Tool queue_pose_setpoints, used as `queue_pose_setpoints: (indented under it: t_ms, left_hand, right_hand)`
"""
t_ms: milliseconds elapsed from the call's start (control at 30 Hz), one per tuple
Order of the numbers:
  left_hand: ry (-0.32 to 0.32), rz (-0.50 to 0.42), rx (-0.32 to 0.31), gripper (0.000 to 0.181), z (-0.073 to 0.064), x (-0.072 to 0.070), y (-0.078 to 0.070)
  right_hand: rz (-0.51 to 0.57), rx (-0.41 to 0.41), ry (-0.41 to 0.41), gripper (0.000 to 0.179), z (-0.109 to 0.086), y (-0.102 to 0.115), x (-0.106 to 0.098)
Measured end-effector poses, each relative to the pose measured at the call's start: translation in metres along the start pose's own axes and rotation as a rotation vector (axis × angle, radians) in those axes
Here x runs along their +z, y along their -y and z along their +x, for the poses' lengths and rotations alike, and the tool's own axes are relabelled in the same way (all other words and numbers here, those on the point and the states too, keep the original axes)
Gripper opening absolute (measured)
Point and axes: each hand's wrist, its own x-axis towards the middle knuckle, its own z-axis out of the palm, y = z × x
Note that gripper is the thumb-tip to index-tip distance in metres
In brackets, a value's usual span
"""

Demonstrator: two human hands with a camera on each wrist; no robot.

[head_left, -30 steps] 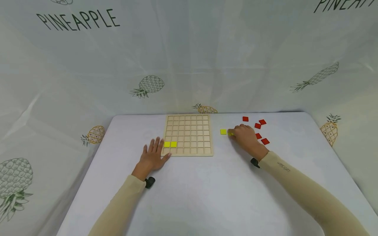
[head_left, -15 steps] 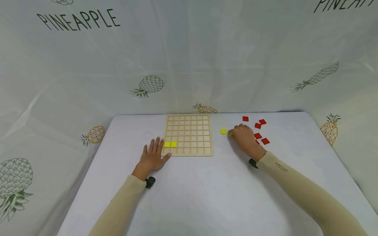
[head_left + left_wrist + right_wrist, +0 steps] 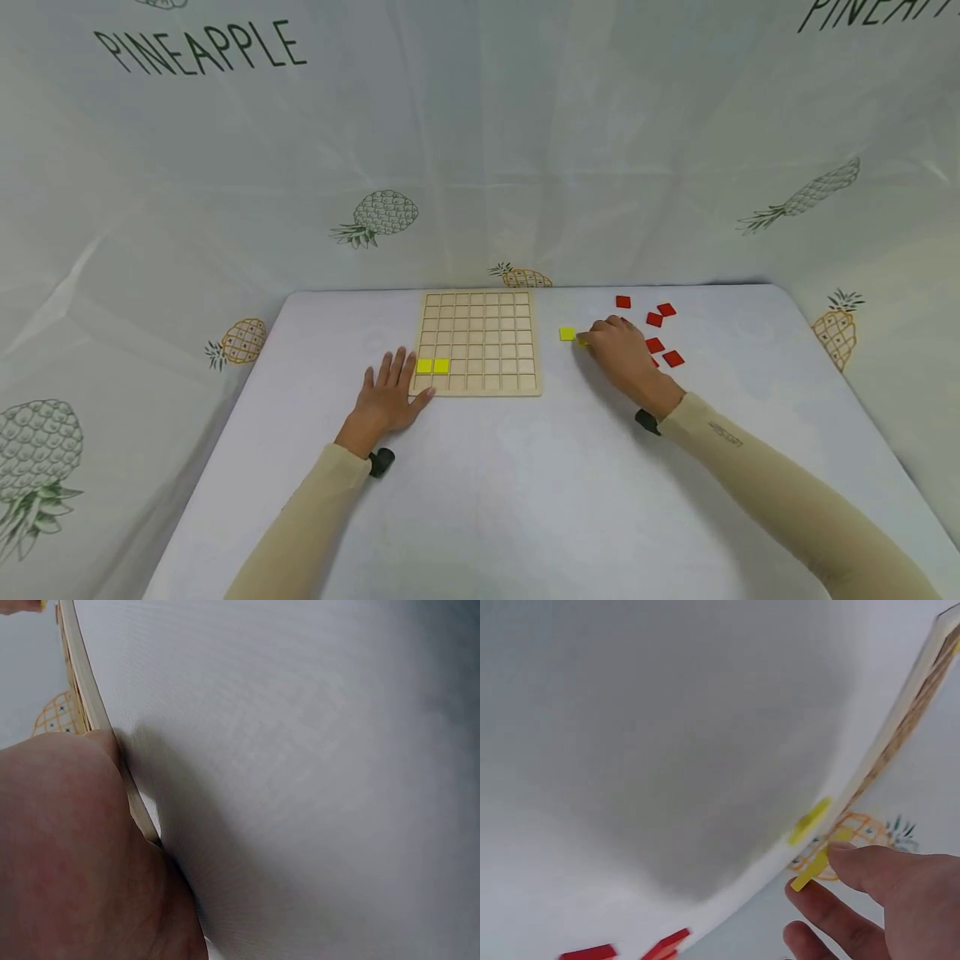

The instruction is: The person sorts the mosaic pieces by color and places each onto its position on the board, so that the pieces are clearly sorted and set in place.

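The right hand (image 3: 621, 352) pinches a yellow tile (image 3: 814, 867) between thumb and finger, right of the grid board (image 3: 492, 337); the left hand (image 3: 384, 406) lies with fingers spread at its left edge. Unlike one second earlier, a red tile (image 3: 656, 362) peeks out beside the right hand.

"What could be read there?"

"One word, whole: PINEAPPLE (image 3: 200, 47), in thin dark capitals on the pale backdrop sheet (image 3: 600, 125), at the upper left of the head view."

"Was that the only one?"

"The same sheet bore a second word (image 3: 870, 13) at the upper right corner. Its capitals ran out past the edges of the view, so only PINEAP and part of one more letter showed."

"And elsewhere?"

"The right sleeve (image 3: 795, 492) carried a small dark line of lettering (image 3: 725, 434), running lengthwise."

"What did it say?"

"I couldn't make it out; it was too small and blurred."
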Motion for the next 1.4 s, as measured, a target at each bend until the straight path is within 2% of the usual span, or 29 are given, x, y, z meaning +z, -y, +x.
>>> queue_pose_setpoints:
  t_ms: [167, 500, 600, 767, 933, 1100, 1267, 1400]
  left_hand:
    - [0.008, 0.000, 0.013, 0.083, 0.005, 0.005, 0.006]
    - [-0.003, -0.002, 0.026, 0.085, 0.010, 0.012, 0.012]
    - [0.002, 0.005, 0.022, 0.085, 0.010, 0.012, 0.012]
    - [0.021, -0.005, 0.013, 0.083, 0.004, 0.004, 0.006]
    - [0.014, -0.020, 0.011, 0.082, -0.001, -0.002, 0.001]
    - [0.005, -0.022, 0.008, 0.082, 0.002, -0.001, 0.002]
    - [0.012, 0.011, -0.006, 0.085, 0.006, 0.005, 0.006]
    - [0.008, 0.005, -0.007, 0.084, 0.005, 0.003, 0.004]
  right_hand:
    - [0.057, -0.046, -0.076, 0.031, 0.000, 0.018, -0.005]
    - [0.102, -0.181, -0.220, 0.028, 0.007, 0.051, 0.003]
    - [0.109, -0.195, -0.219, 0.028, 0.010, 0.061, 0.007]
    - [0.136, -0.219, -0.199, 0.027, 0.018, 0.080, 0.012]
    - [0.139, -0.268, -0.233, 0.024, 0.028, 0.099, 0.019]
    - [0.142, -0.287, -0.259, 0.022, 0.039, 0.116, 0.024]
    - [0.124, -0.284, -0.227, 0.021, 0.048, 0.130, 0.026]
    - [0.112, -0.279, -0.183, 0.022, 0.053, 0.140, 0.026]
